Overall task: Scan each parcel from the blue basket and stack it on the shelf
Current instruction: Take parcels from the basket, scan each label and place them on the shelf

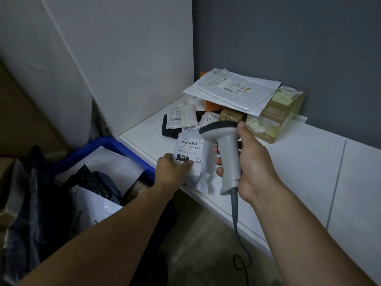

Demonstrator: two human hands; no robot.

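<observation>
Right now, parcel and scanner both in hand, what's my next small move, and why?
Probably tilt the scanner in the right hand toward the barcode on the white parcel that the left hand holds; its head seems beside the barcode, not squarely facing it.

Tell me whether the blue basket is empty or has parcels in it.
Not empty: the blue basket holds several white poly mailers and a dark bag.

Dim, cool indoor light w/ grey-blue cast. White shelf (288,162) was brightest; area round blue basket (107,144) at lower left sank into dark shadow, little detail. Label on parcel (190,149) was sharp, legible. Wide-angle bending at edges; corners soft, noisy.
</observation>
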